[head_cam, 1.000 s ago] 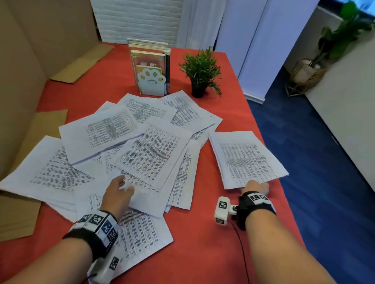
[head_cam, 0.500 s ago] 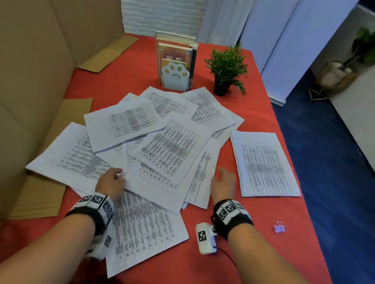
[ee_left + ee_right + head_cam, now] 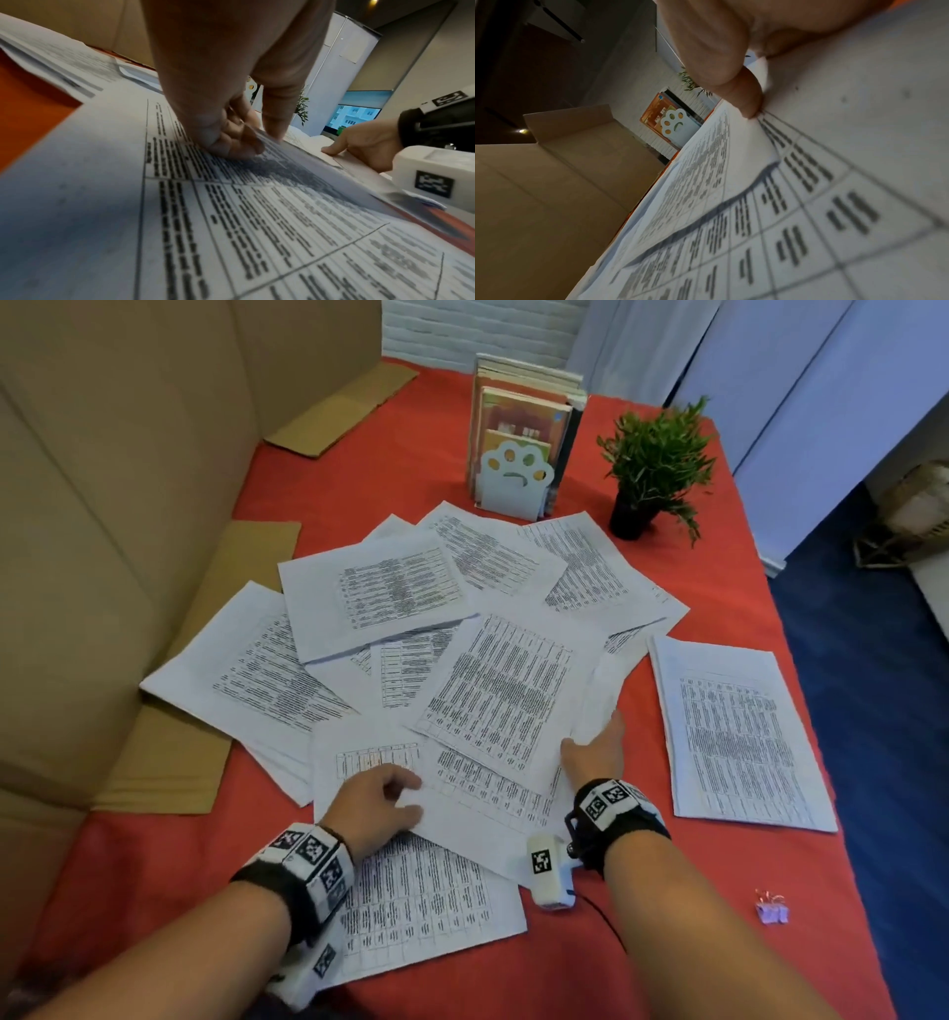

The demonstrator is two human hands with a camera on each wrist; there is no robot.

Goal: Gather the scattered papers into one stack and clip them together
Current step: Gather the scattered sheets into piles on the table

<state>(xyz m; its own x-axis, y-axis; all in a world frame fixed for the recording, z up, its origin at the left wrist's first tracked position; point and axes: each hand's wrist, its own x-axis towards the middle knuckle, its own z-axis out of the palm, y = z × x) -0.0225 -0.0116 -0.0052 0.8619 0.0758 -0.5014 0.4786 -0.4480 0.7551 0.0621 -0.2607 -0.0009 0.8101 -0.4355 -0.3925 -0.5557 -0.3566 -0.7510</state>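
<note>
i'm barely starting: papers (image 3: pixel 493 690) are lying scattered mid-desk, one sheet (image 3: pixel 739 737) apart at right. my left hand (image 3: pixel 377 806) and right hand (image 3: pixel 595 752) are pinching sheet edges; the clip (image 3: pixel 772 911) is waiting near right.

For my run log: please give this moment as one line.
left hand: pinches sheet edge | right hand: lifts pile sheet | papers: scattered | clip: untouched
</note>
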